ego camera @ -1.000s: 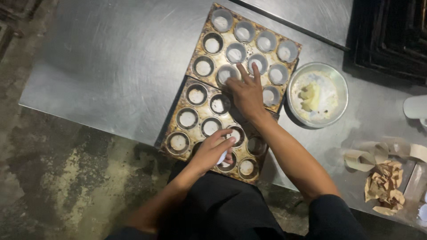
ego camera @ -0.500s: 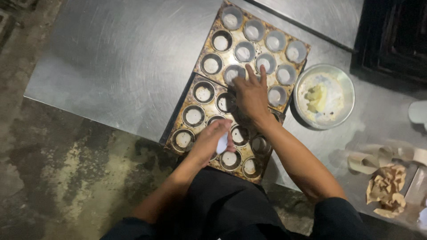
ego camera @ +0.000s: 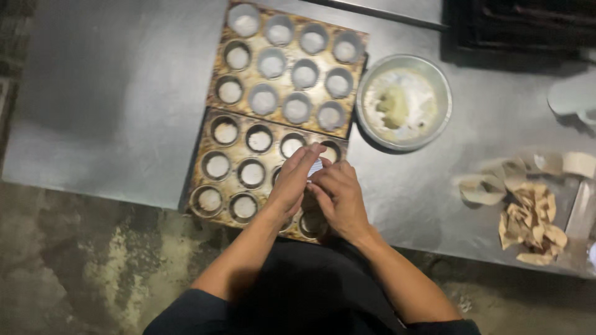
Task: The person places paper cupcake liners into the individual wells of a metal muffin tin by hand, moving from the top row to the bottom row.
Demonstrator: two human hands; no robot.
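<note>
Two worn metal muffin trays lie end to end on a steel table: the far tray (ego camera: 287,67) and the near tray (ego camera: 231,162), their cups dusted white inside. My left hand (ego camera: 292,180) and my right hand (ego camera: 338,197) meet over the right cups of the near tray. Between their fingertips sits a small pale paper liner (ego camera: 315,166), pinched by both hands. The cups under my hands are hidden.
A round metal bowl (ego camera: 405,102) with white flour and a pale lump stands right of the trays. Torn brown paper scraps (ego camera: 528,217) and pale liners (ego camera: 483,189) lie at the right. A dark rack (ego camera: 521,25) is at the back right. The table's front edge runs under my arms.
My right hand has come back from the far tray to the near tray and joined my left hand at the paper liner. The view has shifted so the trays sit more centrally.
</note>
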